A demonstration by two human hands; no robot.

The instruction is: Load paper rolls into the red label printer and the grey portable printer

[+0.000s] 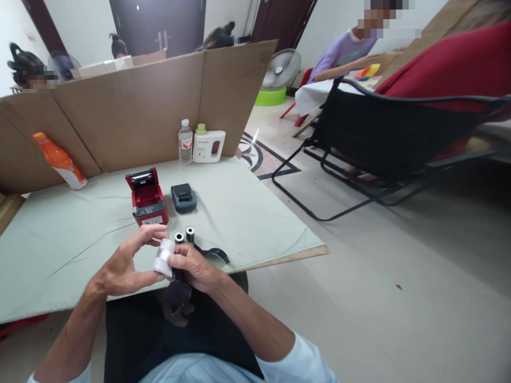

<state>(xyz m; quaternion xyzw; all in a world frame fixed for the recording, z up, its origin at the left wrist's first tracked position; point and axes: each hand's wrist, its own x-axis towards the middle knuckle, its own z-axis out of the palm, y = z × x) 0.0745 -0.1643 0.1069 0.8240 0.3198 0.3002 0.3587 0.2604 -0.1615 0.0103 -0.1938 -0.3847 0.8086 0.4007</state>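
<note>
Near the close edge of the surface (59,250), both hands grip one small white paper roll (164,257) — left hand (123,266) and right hand (191,266) pinching its sides. It looks light and easy to squash, so the round ends seem safest to hold. A red printer (147,198) sits open just beyond.

The white paper roll (164,257) is a short cylinder, tilted with one end up and away from the person, held above the near edge of the table. The left hand (123,266) grips it from the left and top; the right hand (191,266) pinches its lower right side.
</note>
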